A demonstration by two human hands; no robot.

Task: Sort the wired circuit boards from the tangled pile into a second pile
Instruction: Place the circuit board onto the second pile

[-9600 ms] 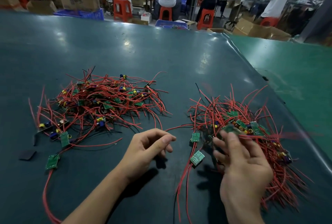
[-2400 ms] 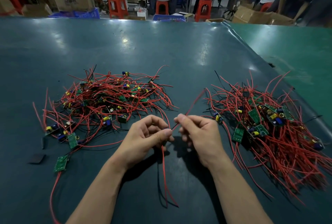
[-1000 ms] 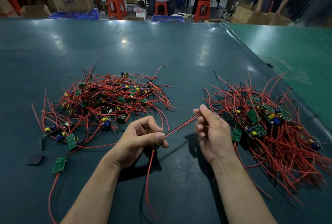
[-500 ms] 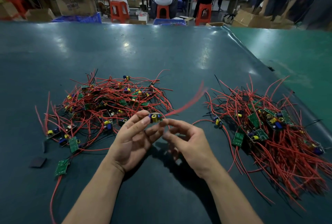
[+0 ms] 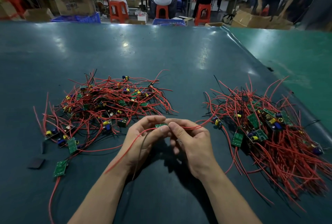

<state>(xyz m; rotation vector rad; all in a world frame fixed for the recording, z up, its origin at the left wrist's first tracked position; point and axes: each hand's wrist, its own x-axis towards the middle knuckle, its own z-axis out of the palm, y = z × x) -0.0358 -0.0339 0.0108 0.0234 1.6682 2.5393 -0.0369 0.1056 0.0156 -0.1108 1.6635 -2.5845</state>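
Two heaps of small green circuit boards with red and black wires lie on the dark green table point(image 5: 161, 58): a tangled pile point(image 5: 107, 103) on the left and another pile point(image 5: 273, 130) on the right. Between them, near the front, my left hand point(image 5: 143, 139) and my right hand point(image 5: 192, 141) meet above the table. Both pinch one small green board point(image 5: 161, 126) between thumbs and fingertips. Its red wire point(image 5: 129, 148) and a dark wire hang down over my left wrist. More red wire runs from my right hand toward the right pile.
Two loose boards point(image 5: 60, 169) and a flat black piece point(image 5: 36, 163) lie at the front left. A lighter green table point(image 5: 296, 53) adjoins on the right. Beyond the far edge people sit on red stools point(image 5: 118, 12) among cardboard boxes point(image 5: 75, 4).
Earlier my hands pulled a wired board apart from the right side and stretched its wire. Now both hands have come together at the centre, pinching the board, with its wires hanging down.
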